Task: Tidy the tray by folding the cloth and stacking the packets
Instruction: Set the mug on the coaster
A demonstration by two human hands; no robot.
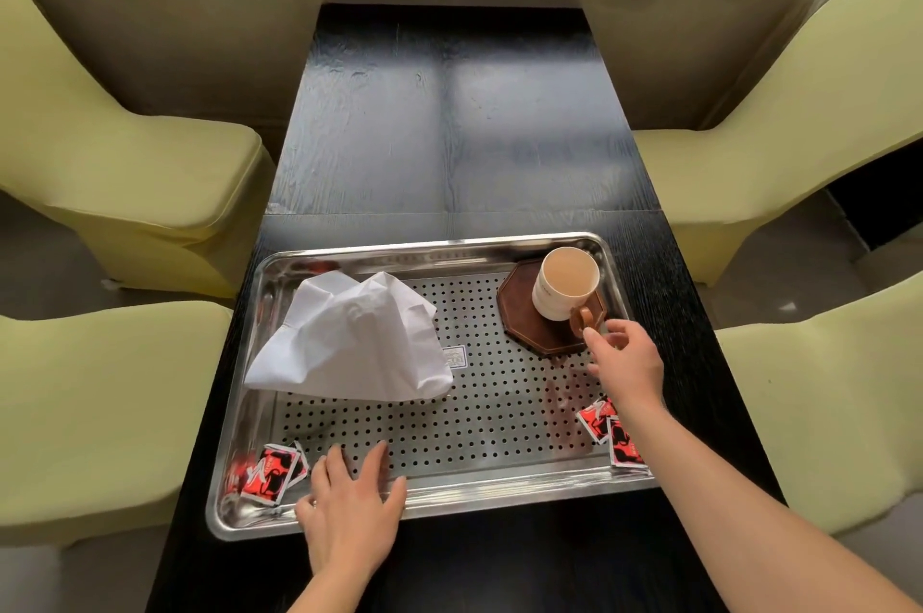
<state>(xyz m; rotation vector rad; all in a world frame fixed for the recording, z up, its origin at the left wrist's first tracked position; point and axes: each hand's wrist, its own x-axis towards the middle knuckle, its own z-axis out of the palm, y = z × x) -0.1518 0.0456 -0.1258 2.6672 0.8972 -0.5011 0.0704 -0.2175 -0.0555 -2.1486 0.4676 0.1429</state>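
A steel tray (494, 245) with a perforated floor lies on the dark table. A crumpled white cloth (349, 342) sits in its left half. Red and black packets (272, 472) lie in the near left corner, and more red packets (612, 432) lie in the near right corner, partly under my right forearm. My left hand (349, 507) rests flat on the tray's near rim, fingers spread, holding nothing. My right hand (624, 362) hovers by the brown handle of a white cup (564, 282), fingertips touching or nearly touching it.
The cup holds a milky drink and stands on a dark octagonal coaster (539, 332) in the tray's far right corner. The black table (449, 128) stretches away beyond the tray. Pale green covered chairs (115, 173) stand on both sides.
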